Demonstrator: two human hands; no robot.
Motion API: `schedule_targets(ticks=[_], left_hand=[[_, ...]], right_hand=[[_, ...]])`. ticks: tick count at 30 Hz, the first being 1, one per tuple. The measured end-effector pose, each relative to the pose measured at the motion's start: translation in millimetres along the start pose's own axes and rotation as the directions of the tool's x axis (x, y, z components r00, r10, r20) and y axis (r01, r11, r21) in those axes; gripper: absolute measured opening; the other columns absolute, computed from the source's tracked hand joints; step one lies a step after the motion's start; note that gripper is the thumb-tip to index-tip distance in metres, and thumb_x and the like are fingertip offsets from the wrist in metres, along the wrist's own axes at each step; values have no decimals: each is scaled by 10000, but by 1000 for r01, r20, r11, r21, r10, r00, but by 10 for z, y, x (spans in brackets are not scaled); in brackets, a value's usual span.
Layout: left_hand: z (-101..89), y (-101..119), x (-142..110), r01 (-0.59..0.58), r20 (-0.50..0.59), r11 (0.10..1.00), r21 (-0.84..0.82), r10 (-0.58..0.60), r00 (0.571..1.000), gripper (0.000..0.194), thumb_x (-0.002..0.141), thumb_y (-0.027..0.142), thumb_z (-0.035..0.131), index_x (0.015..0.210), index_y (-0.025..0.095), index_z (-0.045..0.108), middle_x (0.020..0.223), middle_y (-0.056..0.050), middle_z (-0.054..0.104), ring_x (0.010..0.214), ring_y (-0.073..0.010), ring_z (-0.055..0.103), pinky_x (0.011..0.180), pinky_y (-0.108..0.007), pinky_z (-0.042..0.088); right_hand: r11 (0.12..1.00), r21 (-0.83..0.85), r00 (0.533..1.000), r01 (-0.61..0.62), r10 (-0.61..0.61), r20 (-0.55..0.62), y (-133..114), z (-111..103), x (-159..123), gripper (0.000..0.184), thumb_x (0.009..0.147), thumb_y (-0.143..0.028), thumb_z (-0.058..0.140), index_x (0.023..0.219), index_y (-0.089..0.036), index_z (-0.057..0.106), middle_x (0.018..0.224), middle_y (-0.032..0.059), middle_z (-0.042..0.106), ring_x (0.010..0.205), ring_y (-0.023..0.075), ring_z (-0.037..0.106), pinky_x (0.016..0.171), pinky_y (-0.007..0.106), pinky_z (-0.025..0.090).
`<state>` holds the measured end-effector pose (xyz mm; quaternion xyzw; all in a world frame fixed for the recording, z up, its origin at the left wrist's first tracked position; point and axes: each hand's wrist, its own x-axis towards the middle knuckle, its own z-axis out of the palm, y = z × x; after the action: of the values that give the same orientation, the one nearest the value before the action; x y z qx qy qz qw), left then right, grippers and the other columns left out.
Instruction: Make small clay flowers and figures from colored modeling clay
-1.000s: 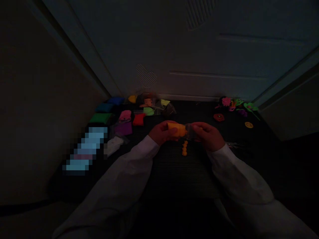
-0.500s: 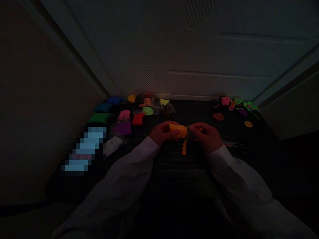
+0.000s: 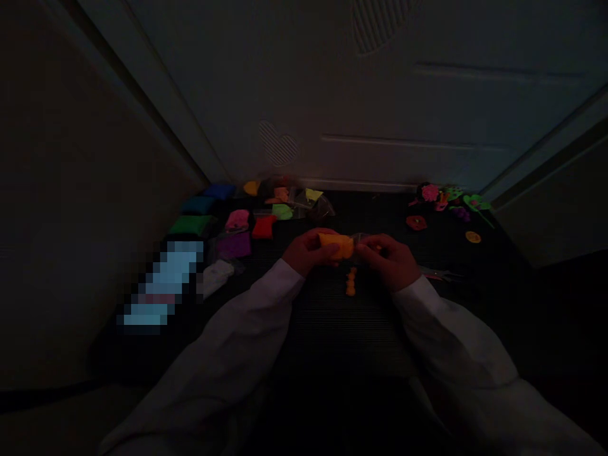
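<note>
My left hand (image 3: 311,253) is closed round a bag of orange modelling clay (image 3: 341,246), thumb on its near side. At the bag's clear plastic end, my right hand (image 3: 392,256) pinches the film with thumb and fingers. Just below the hands, a short row of small orange clay balls (image 3: 350,283) lies on the dark table. Dim light hides the finer details of the fingertips.
Clay packs in several colours, such as a red pack (image 3: 263,227) and a green pack (image 3: 191,225), lie at left. A blurred bright screen (image 3: 164,285) is nearest. Scissors (image 3: 441,274), a red clay piece (image 3: 417,222) and clay flowers (image 3: 476,202) are at right.
The orange bag has shifted slightly left and turned a little in my left hand. My right hand has moved slightly left, and more clear film shows at the bag's end.
</note>
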<state>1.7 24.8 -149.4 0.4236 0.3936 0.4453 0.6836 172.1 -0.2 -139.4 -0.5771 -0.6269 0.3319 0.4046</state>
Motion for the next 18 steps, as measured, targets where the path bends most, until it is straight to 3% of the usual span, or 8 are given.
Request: schedule_targets(ticks=[8, 18], left_hand=[[-4, -13, 3, 10, 17, 1000, -19, -10, 1000, 336, 538, 198, 689, 838, 148, 544, 783, -19, 618, 682, -166, 608, 516, -275, 518], [-35, 9, 22, 28, 8, 998, -64, -27, 1000, 340, 552, 204, 680, 850, 159, 523, 784, -16, 626, 649, -158, 614, 515, -277, 510]], right_hand=[[996, -46, 997, 83, -82, 5, -7, -3, -15, 155, 703, -321, 523, 684, -180, 586, 607, -23, 426, 551, 96, 401, 533, 239, 328], [993, -65, 995, 97, -96, 27, -27, -4, -30, 215, 712, -381, 518, 774, -196, 608, 639, -15, 430, 574, 104, 418, 537, 243, 335]])
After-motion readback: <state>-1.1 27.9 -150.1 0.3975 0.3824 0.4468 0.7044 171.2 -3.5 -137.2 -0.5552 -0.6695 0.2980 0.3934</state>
